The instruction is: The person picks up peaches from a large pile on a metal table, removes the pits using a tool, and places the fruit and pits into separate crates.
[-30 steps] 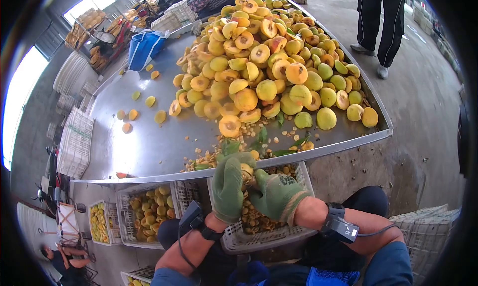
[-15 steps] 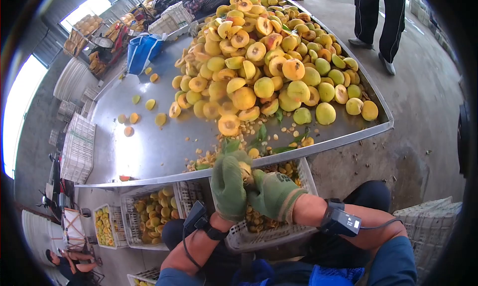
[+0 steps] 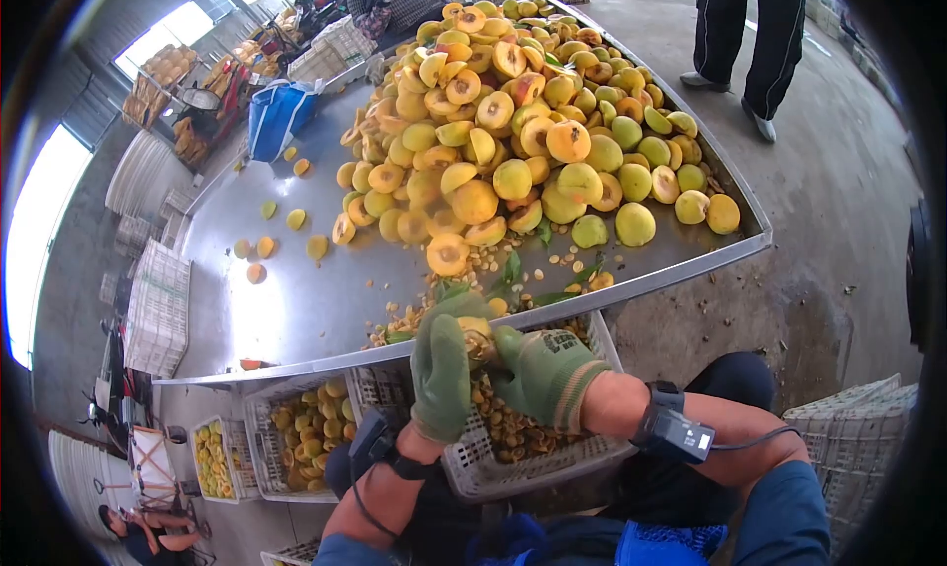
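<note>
My left hand (image 3: 441, 374), in a green glove, is closed around a yellow peach half (image 3: 476, 337) above the front edge of the metal table. My right hand (image 3: 548, 374), gloved the same way, is closed with its thumb and fingertips against the fruit; whatever it grips is hidden. Below both hands stands a pale plastic crate (image 3: 493, 487) holding brown pits and scraps (image 3: 528, 440). Just beyond the hands, loose pits (image 3: 404, 321) and green leaves (image 3: 510, 268) lie along the table edge.
A large heap of halved peaches (image 3: 513, 176) covers much of the metal table (image 3: 335, 319). Crates of fruit (image 3: 314, 423) stand at lower left, beside a white crate (image 3: 158, 310). A blue bag (image 3: 276, 120) sits at the far corner. A person's legs (image 3: 750, 48) show at upper right.
Both hands stay together over the crate, shifted slightly, and more of the peach half shows between them. The whole view has tilted a little.
</note>
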`<act>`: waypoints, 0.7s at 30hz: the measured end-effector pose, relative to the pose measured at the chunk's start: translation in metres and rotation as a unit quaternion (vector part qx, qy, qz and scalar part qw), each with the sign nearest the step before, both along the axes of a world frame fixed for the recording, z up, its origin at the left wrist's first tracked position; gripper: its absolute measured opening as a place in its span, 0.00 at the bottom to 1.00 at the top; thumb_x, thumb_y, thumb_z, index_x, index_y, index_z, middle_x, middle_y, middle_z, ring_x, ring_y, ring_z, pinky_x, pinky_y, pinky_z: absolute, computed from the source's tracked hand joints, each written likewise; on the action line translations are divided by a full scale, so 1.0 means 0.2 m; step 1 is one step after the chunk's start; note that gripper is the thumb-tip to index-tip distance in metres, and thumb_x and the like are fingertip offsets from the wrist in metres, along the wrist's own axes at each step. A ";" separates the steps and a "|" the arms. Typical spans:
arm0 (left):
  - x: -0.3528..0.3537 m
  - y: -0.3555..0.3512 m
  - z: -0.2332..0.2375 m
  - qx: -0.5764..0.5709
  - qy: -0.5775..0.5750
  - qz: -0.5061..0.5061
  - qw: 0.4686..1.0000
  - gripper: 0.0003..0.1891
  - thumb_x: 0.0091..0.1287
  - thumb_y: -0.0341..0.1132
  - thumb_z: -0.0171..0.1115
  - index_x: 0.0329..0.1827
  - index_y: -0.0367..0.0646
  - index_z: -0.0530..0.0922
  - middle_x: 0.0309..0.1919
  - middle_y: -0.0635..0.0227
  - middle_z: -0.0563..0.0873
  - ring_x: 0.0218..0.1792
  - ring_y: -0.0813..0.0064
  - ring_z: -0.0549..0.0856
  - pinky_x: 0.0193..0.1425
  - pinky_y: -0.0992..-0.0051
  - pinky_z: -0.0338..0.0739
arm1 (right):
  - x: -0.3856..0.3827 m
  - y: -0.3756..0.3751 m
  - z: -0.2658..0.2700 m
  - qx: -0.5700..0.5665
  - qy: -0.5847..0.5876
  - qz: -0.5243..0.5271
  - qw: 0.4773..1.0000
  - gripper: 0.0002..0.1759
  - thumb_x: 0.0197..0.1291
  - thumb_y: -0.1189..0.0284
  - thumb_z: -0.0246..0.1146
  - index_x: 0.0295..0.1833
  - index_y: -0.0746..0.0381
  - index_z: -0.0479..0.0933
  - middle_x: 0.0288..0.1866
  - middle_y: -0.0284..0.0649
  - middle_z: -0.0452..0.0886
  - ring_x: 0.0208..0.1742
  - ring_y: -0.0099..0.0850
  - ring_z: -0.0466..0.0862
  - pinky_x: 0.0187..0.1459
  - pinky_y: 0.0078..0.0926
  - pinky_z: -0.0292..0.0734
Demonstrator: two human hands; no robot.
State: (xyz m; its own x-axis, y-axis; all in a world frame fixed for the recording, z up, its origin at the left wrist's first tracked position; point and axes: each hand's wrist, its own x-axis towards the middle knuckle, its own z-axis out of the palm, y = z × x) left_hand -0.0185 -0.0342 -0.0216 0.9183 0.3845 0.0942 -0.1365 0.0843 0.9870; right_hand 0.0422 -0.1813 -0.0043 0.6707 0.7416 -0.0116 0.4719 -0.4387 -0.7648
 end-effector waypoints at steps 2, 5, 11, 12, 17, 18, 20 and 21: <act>0.00 0.07 0.03 0.014 0.049 -0.056 0.997 0.25 0.84 0.53 0.48 0.60 0.38 0.80 0.48 0.63 0.88 0.45 0.74 0.87 0.49 0.73 0.84 | 0.03 0.00 -0.01 -0.027 -0.032 0.017 0.999 0.17 0.62 0.63 0.66 0.51 0.63 0.80 0.43 0.53 0.87 0.46 0.53 0.87 0.47 0.48 0.82; 0.02 0.16 0.00 0.089 0.092 -0.094 0.987 0.25 0.84 0.52 0.49 0.57 0.38 0.82 0.46 0.65 0.88 0.43 0.76 0.87 0.47 0.75 0.84 | 0.02 0.02 -0.03 -0.046 -0.050 0.008 0.998 0.17 0.62 0.64 0.66 0.52 0.63 0.80 0.45 0.53 0.88 0.47 0.52 0.88 0.48 0.48 0.82; 0.01 0.06 -0.06 0.095 0.041 0.002 0.995 0.23 0.84 0.49 0.48 0.55 0.36 0.83 0.45 0.65 0.87 0.43 0.77 0.85 0.49 0.74 0.82 | -0.04 0.06 -0.09 -0.036 0.000 -0.025 0.999 0.18 0.63 0.63 0.66 0.51 0.64 0.79 0.41 0.55 0.87 0.45 0.54 0.87 0.46 0.50 0.82; 0.01 0.04 -0.04 0.061 0.048 0.008 0.997 0.23 0.85 0.47 0.46 0.55 0.36 0.82 0.46 0.65 0.87 0.44 0.77 0.84 0.51 0.74 0.80 | -0.04 0.06 -0.11 -0.029 0.008 -0.029 0.999 0.18 0.63 0.62 0.66 0.50 0.64 0.78 0.40 0.55 0.87 0.44 0.54 0.87 0.45 0.50 0.81; 0.00 0.03 -0.10 0.007 0.050 0.054 0.997 0.22 0.86 0.46 0.45 0.55 0.35 0.82 0.48 0.65 0.87 0.45 0.78 0.82 0.52 0.74 0.79 | -0.06 0.09 -0.11 -0.011 0.073 -0.028 0.997 0.20 0.62 0.62 0.66 0.51 0.66 0.79 0.41 0.58 0.87 0.45 0.56 0.87 0.46 0.51 0.81; 0.00 0.03 -0.10 0.005 0.046 0.057 0.997 0.22 0.86 0.46 0.45 0.55 0.35 0.82 0.48 0.65 0.87 0.45 0.78 0.82 0.52 0.74 0.79 | -0.06 0.09 -0.11 -0.011 0.085 -0.028 0.996 0.20 0.62 0.62 0.66 0.52 0.67 0.79 0.41 0.58 0.87 0.46 0.56 0.87 0.47 0.51 0.81; -0.01 0.02 -0.10 0.000 0.044 0.042 0.998 0.22 0.85 0.46 0.45 0.56 0.35 0.81 0.48 0.65 0.87 0.45 0.78 0.82 0.51 0.74 0.80 | -0.06 0.07 -0.09 -0.027 0.070 -0.032 0.997 0.21 0.62 0.62 0.66 0.53 0.66 0.78 0.42 0.57 0.87 0.46 0.56 0.87 0.47 0.51 0.81; 0.00 0.03 -0.09 -0.003 0.045 0.024 0.999 0.22 0.85 0.46 0.45 0.56 0.35 0.81 0.47 0.65 0.87 0.45 0.78 0.82 0.51 0.74 0.80 | -0.06 0.06 -0.08 -0.036 0.063 -0.033 0.997 0.21 0.62 0.62 0.67 0.54 0.65 0.78 0.42 0.57 0.87 0.46 0.56 0.87 0.47 0.51 0.81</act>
